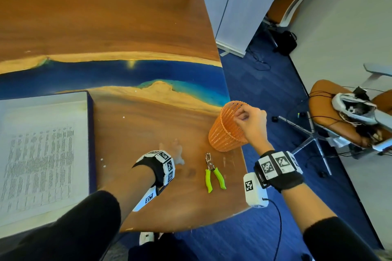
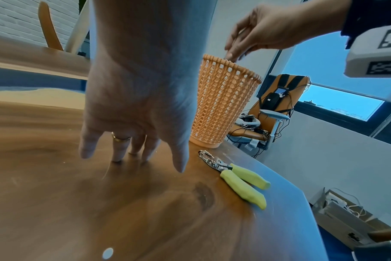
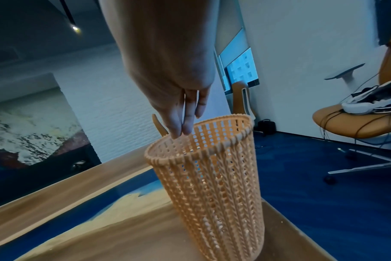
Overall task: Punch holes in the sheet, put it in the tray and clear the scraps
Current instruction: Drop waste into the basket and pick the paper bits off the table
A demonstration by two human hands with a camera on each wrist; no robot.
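Note:
A printed sheet (image 1: pixel 38 154) lies in the dark-rimmed tray (image 1: pixel 91 133) at the left. Small white paper scraps (image 1: pixel 102 159) dot the wood beside the tray; one scrap (image 2: pixel 107 253) shows in the left wrist view. The green-handled hole punch (image 1: pixel 212 172) (image 2: pixel 234 174) lies on the table near the front edge. My left hand (image 1: pixel 176 152) (image 2: pixel 132 155) points straight fingers down, tips touching the wood left of the punch. My right hand (image 1: pixel 244 116) (image 3: pixel 181 131) hovers over the rim of the orange mesh basket (image 1: pixel 224 133) (image 3: pixel 208 185), fingertips pinched together; whatever they hold is hidden.
The basket stands close to the table's right edge (image 1: pixel 237 133), with blue carpet below. An office chair (image 1: pixel 339 116) loaded with cables and gear stands to the right. A blue resin band (image 1: pixel 127 72) crosses the wooden table behind the work area.

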